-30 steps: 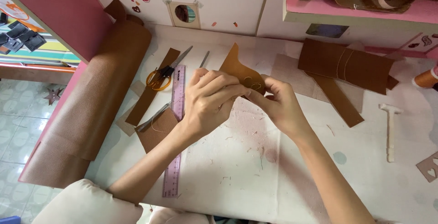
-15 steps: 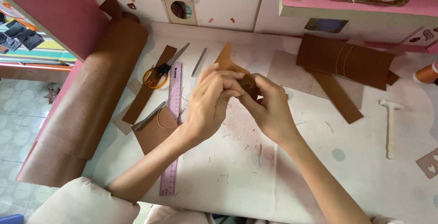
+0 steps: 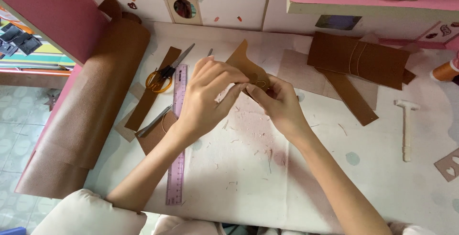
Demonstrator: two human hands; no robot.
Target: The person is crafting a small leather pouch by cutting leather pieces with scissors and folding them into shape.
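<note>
A long roll of brown leather-like sheet [image 3: 91, 106] lies along the left edge of the white worktable [image 3: 334, 182], out of the way; a folded dark brown sheet [image 3: 358, 59] sits at the far right; a pink translucent ruler [image 3: 176, 134] runs toward the person, with yellow-handled scissors [image 3: 160, 78] just beside it (both within easy reach). Above the table's middle, the left hand [image 3: 208, 96] and right hand [image 3: 277, 103] meet, fingertips pinched narrowly on a small tan leather piece [image 3: 245, 62], lifted clear of the surface, apparently for close finger work.
</note>
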